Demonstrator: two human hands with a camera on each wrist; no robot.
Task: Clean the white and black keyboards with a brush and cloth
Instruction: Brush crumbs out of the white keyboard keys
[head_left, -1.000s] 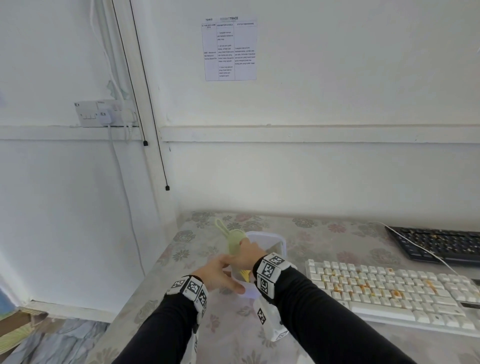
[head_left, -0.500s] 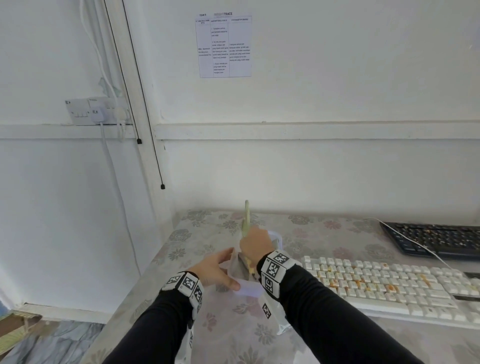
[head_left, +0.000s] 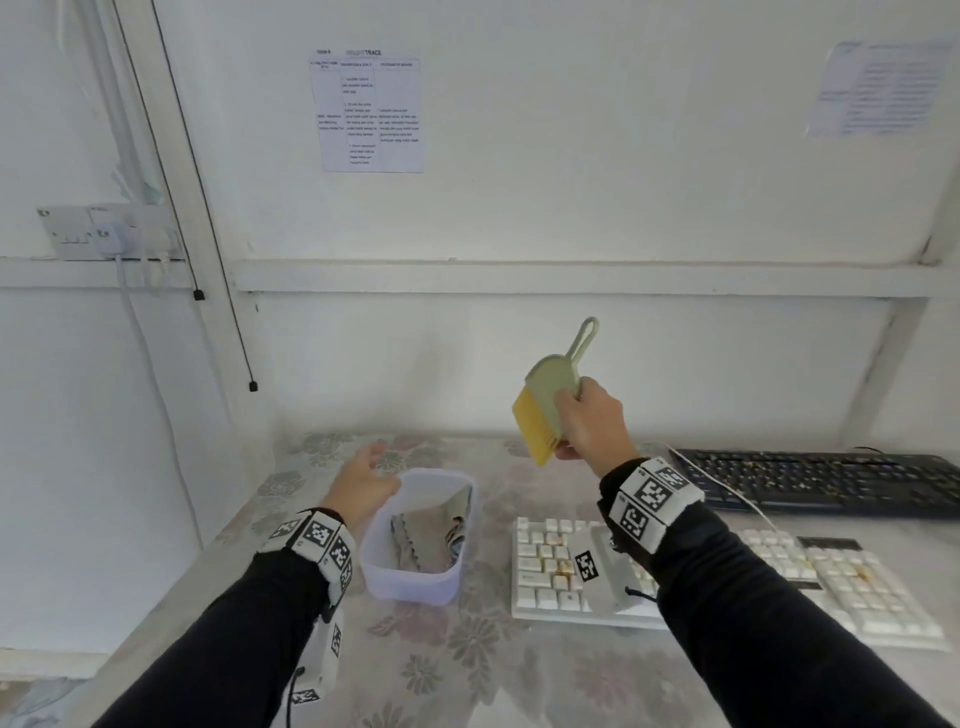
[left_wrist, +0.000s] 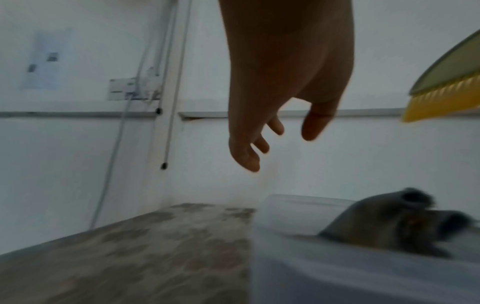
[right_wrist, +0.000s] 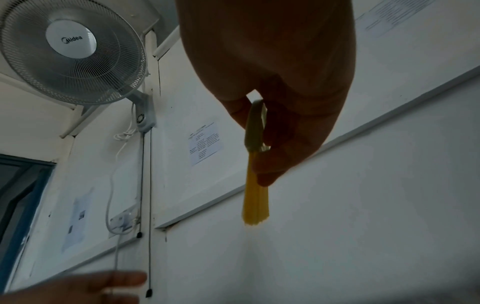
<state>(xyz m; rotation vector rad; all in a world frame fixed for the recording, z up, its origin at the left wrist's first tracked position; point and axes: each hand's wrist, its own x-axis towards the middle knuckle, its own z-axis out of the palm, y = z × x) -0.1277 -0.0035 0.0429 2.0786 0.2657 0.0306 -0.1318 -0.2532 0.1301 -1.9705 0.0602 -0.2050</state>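
My right hand (head_left: 589, 421) grips a pale green brush (head_left: 553, 387) with yellow bristles, raised above the table, handle up. The brush (right_wrist: 255, 156) shows edge-on between thumb and fingers of that hand (right_wrist: 270, 127) in the right wrist view. My left hand (head_left: 363, 478) hovers with relaxed fingers by the left rim of a translucent plastic container (head_left: 415, 577) that holds a grey cloth (head_left: 441, 525). That hand (left_wrist: 270, 131) holds nothing; the cloth (left_wrist: 389, 222) and brush bristles (left_wrist: 441, 100) show beside it. The white keyboard (head_left: 779, 577), stained orange, lies right of the container. The black keyboard (head_left: 831, 480) lies behind it.
The table (head_left: 467, 660) has a floral cover and stands against a white wall in a corner. A white cable (head_left: 727, 493) crosses from the black keyboard over the white one. A wall socket (head_left: 98, 231) with cords is at the left. A wall fan (right_wrist: 72, 51) hangs high.
My right hand lifted the brush out of the container and carried it up and to the right. My left hand let go of the container and opened beside its rim.
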